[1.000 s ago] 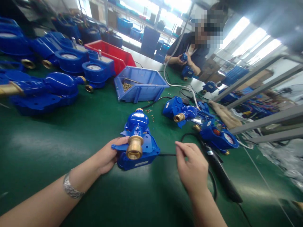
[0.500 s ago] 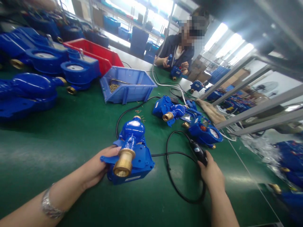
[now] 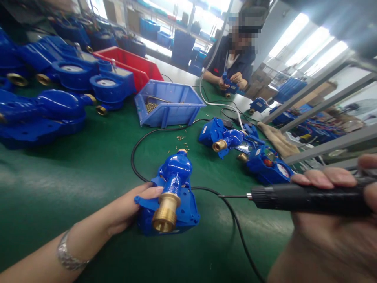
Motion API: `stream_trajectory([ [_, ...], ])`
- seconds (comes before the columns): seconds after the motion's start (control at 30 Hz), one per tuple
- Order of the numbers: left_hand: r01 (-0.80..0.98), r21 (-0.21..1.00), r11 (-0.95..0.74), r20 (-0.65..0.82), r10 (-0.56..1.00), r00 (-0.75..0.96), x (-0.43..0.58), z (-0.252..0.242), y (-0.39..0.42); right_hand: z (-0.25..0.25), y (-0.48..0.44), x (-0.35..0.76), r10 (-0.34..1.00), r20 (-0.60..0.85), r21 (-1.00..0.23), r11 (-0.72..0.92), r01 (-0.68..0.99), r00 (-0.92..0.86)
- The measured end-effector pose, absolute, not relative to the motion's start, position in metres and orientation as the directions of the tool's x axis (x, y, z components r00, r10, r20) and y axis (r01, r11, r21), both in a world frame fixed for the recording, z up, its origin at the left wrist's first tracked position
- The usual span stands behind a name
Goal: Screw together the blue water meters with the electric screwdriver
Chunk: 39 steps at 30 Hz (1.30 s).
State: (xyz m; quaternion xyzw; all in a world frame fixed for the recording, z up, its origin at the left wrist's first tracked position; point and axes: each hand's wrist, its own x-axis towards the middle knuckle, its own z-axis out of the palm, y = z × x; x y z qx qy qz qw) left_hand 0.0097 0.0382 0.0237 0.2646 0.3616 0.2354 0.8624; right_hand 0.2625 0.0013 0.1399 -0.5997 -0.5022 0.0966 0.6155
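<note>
My left hand (image 3: 129, 210) grips the left side of a blue water meter (image 3: 176, 171) with threaded brass ends, its larger brass opening facing me. The fingers behind the meter are hidden. In my right hand (image 3: 321, 224) is a black electric screwdriver (image 3: 294, 199), raised above the bench with its thin bit pointing left. The bit's tip is apart from the meter, to its right. A black cable (image 3: 235, 220) runs across the bench near the meter. Small brass screws (image 3: 180, 137) lie loose just beyond it.
A blue bin (image 3: 176, 114) holding screws and a red bin (image 3: 129, 63) stand behind. Several blue meters (image 3: 47, 110) crowd the left, and others (image 3: 232, 137) lie right of centre. Across the green bench a person (image 3: 232, 59) handles another meter. A metal frame (image 3: 318, 94) slants at right.
My right hand has lifted the electric screwdriver off the right side of the bench, closer to the camera, its bit now pointing left. My left hand still holds the meter; the view has shifted slightly.
</note>
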Motion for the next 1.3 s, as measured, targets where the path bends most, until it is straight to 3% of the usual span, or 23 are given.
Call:
stream_trajectory([
  [0.07,-0.224,0.614,0.757,-0.507,0.595,0.623,0.010,0.025,0.039,0.142,0.017,0.241,0.752,0.413,-0.905,0.402,0.139,0.514],
  [0.13,-0.248,0.583,0.774,-0.503,0.584,0.637,0.011,0.024,0.040,0.140,0.031,0.222,0.787,0.409,-0.895,0.445,0.036,0.461],
  [0.3,-0.287,0.570,0.770,-0.461,0.589,0.664,0.010,0.020,0.040,0.129,0.053,0.200,0.841,0.409,-0.911,0.401,0.099,0.353],
  [0.53,-0.230,0.585,0.777,-0.526,0.580,0.621,0.011,0.028,0.040,0.125,0.060,0.195,0.889,0.348,-0.926,0.377,-0.041,0.299],
  [0.77,-0.232,0.575,0.785,-0.533,0.574,0.622,0.010,0.021,0.039,0.090,0.071,0.191,0.973,0.178,-0.980,0.188,-0.062,0.149],
  [0.97,-0.313,0.525,0.792,-0.528,0.591,0.610,0.015,0.019,0.037,0.075,0.065,0.191,0.943,0.216,-0.966,0.245,-0.086,0.253],
  [1.3,-0.291,0.549,0.783,-0.548,0.601,0.582,0.017,0.019,0.035,0.074,0.063,0.188,0.931,0.211,-0.965,0.246,-0.086,0.297],
])
